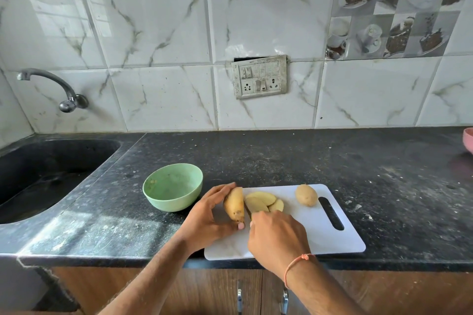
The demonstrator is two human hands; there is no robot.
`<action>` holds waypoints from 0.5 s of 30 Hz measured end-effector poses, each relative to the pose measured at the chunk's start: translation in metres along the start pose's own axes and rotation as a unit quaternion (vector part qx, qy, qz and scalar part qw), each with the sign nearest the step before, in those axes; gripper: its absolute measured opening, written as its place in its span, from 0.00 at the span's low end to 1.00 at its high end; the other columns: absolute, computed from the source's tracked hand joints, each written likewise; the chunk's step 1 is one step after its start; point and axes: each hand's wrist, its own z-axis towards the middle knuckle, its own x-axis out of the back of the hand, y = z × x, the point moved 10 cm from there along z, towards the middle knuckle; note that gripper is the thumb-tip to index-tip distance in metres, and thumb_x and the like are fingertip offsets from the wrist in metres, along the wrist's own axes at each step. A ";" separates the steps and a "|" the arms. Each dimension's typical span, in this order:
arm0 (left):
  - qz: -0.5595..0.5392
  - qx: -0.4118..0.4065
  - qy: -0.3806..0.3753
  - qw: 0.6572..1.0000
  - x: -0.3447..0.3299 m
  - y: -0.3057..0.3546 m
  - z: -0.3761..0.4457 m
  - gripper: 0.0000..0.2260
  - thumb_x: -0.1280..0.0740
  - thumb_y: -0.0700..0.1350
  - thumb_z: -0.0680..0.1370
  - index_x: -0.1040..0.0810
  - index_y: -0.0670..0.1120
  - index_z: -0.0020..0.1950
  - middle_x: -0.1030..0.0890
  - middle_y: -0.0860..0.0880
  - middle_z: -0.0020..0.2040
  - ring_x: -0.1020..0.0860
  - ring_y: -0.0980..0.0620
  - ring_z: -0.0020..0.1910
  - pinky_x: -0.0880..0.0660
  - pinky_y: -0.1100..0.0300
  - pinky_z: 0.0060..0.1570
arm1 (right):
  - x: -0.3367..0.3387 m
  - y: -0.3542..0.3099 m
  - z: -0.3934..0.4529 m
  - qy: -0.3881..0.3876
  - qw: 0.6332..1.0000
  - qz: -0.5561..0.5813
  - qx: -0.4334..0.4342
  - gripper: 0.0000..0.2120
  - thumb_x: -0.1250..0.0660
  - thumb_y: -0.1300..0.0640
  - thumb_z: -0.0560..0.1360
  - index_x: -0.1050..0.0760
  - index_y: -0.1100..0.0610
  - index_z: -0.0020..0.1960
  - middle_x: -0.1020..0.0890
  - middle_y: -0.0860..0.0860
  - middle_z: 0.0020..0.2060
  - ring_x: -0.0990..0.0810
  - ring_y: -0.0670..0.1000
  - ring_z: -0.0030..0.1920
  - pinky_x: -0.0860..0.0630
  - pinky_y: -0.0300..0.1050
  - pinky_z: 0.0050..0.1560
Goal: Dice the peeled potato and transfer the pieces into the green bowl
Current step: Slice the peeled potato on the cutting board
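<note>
Nearest: wooden cabinet doors (230, 286) with two metal pull handles, under the counter's front edge. A thin orange thread (297, 263) circles the right wrist.

Right hand (277, 235), knuckles up, fingers curled down over the near part of the white cutting board (340, 238). What it grips is hidden under the hand; cannot tell.

Left hand (204, 215) grips the potato piece (234, 203): fingers curved round its far left side, thumb tip pressed at its near end. Piece is elongated, skin yellow-tan and dull; long axis runs near-to-far, tilted a little to the right at the far end. It sits on the board's left edge.

Just right of it, pale slices (263, 201) lie overlapping, flat, cut faces smooth and cream-coloured. Further right on the board, a whole potato (306, 195), oval, apart from the slices, beside the board's slot handle.

Board: smooth plastic, rounded corners, near edge overhanging the counter lip.

Green bowl (156, 194): round, matte, left of the board, just beside the left hand. Small specks inside.

Counter (281, 156): black speckled stone, dusty. Dark sink (30, 176) at far left, curved metal tap (51, 84) above it. Marble-look wall tiles (153, 33), grimy switch plate (259, 77). Pink rim (469, 140) at the right edge.
</note>
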 end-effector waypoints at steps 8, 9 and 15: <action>-0.066 0.056 0.036 0.996 0.004 -0.021 -0.002 0.43 0.14 0.55 0.64 0.27 0.58 0.76 0.20 0.55 0.67 0.22 0.52 0.67 0.25 0.49 0.71 | -0.007 0.015 -0.013 0.014 0.999 -0.028 0.008 0.09 0.44 0.53 0.82 0.25 0.50 0.54 0.16 0.52 0.48 0.17 0.58 0.50 0.30 0.47 0.39; -0.070 0.054 0.036 0.995 0.003 -0.021 -0.002 0.43 0.14 0.54 0.64 0.28 0.58 0.76 0.21 0.55 0.67 0.22 0.53 0.66 0.25 0.50 0.70 | -0.007 0.018 -0.012 0.018 0.999 -0.032 0.008 0.09 0.44 0.54 0.82 0.25 0.50 0.55 0.16 0.52 0.48 0.16 0.58 0.49 0.29 0.47 0.39; -0.065 0.019 0.043 0.997 0.005 -0.015 -0.002 0.47 0.15 0.47 0.64 0.33 0.59 0.80 0.27 0.51 0.65 0.23 0.48 0.62 0.25 0.58 0.65 | -0.001 0.034 0.004 0.055 0.998 -0.013 -0.002 0.09 0.44 0.53 0.83 0.25 0.49 0.55 0.16 0.52 0.46 0.17 0.58 0.48 0.32 0.47 0.38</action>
